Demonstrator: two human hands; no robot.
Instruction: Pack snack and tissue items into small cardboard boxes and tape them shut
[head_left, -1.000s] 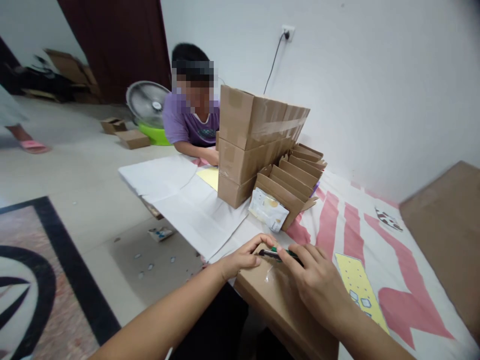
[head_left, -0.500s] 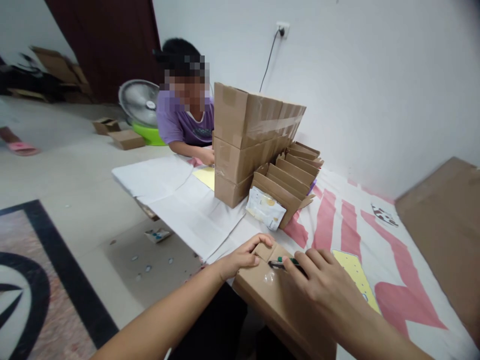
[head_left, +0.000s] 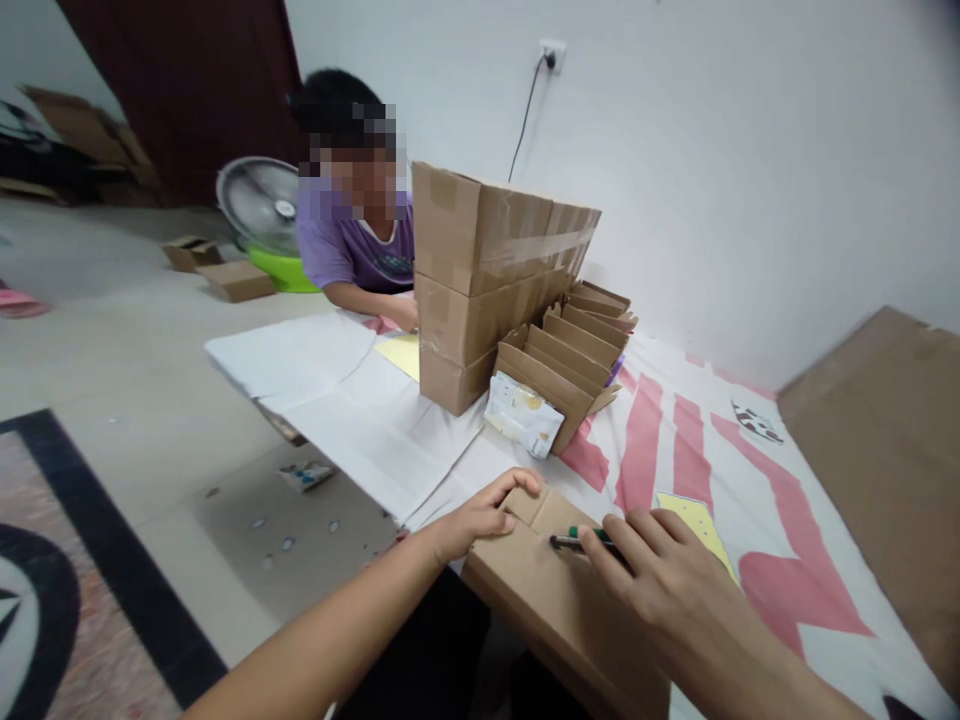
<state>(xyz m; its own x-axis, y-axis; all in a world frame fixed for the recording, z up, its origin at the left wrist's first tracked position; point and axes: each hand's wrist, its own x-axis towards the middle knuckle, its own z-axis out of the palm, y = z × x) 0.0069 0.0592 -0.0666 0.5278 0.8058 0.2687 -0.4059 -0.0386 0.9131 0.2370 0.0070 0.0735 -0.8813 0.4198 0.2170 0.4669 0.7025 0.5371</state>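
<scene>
A flat cardboard box [head_left: 559,600] lies tilted on the near edge of the table, close to my body. My left hand [head_left: 491,515] grips its far left corner, thumb on top and fingers curled over the end. My right hand [head_left: 652,560] is closed round a slim green-and-black utility knife [head_left: 574,541], held low over the box top with its tip pointing left. The tip is just above or on the cardboard; I cannot tell which. My right fingers hide much of the knife.
Stacked taped cartons [head_left: 450,300] stand ahead, beside a row of open cardboard boxes [head_left: 570,350] and a white pouch [head_left: 523,415]. A person in a purple shirt [head_left: 352,240] leans on the table's far side. A large cardboard sheet [head_left: 877,470] is at the right, a yellow card [head_left: 697,530] nearer.
My right hand has drawn the knife slightly right and toward me, away from my left thumb. A shiny patch on the box top no longer shows. The view has shifted a little.
</scene>
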